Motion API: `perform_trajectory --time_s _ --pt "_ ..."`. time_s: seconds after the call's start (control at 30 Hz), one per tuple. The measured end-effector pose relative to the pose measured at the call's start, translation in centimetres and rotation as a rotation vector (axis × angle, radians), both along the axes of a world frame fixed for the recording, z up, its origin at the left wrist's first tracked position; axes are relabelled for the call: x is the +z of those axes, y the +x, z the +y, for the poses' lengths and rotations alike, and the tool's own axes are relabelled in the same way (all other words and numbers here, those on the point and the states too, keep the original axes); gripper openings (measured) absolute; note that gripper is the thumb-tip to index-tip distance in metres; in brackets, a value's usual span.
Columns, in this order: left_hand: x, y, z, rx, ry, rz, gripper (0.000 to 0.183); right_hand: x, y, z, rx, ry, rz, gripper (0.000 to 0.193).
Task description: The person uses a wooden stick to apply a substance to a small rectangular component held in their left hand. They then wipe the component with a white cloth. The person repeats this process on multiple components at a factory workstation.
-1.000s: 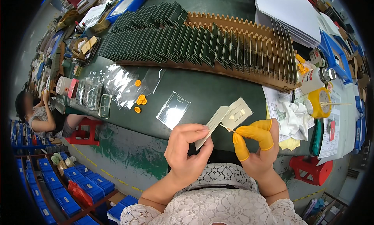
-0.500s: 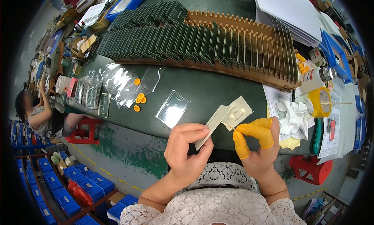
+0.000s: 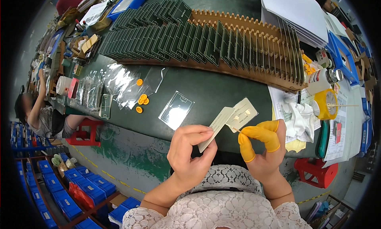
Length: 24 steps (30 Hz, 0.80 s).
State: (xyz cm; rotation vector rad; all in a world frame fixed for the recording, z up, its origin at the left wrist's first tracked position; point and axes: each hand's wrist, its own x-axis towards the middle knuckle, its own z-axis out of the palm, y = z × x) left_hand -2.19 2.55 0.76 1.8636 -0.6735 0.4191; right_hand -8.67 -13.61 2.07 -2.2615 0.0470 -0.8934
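Observation:
My left hand (image 3: pixel 189 154) pinches a thin cream panel (image 3: pixel 216 129) by its lower end, tilted up above the table's front edge. My right hand (image 3: pixel 265 151), with yellow finger cots on several fingers, pinches a thin stick (image 3: pixel 233 128) between thumb and index finger. The stick's tip is at the right edge of the raised panel; whether it touches cannot be made out. Behind them a second cream panel (image 3: pixel 247 117) with small pale pieces on it lies on the table, partly covered by the held one. A dark green panel (image 3: pixel 177 108) with a pale outline lies further left.
A long brown slotted rack (image 3: pixel 262 76) holding many upright dark green panels spans the table's back. Orange round caps (image 3: pixel 143 98) and clear plastic bags (image 3: pixel 125 86) lie left. A white cloth (image 3: pixel 299 120), yellow tape roll (image 3: pixel 326 103) and bottle (image 3: pixel 323 78) stand right.
My right hand has shifted very slightly with the stick; my left hand and its panel stay put. At the far left, a seated person's arm has risen.

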Motion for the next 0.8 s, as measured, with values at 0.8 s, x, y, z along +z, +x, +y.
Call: perform_trajectory --time_s 0.8 --pt "-0.22 0.22 0.03 -0.017 -0.072 0.139 0.028 -0.23 -0.43 -0.02 -0.038 0.024 0.013 0.031"
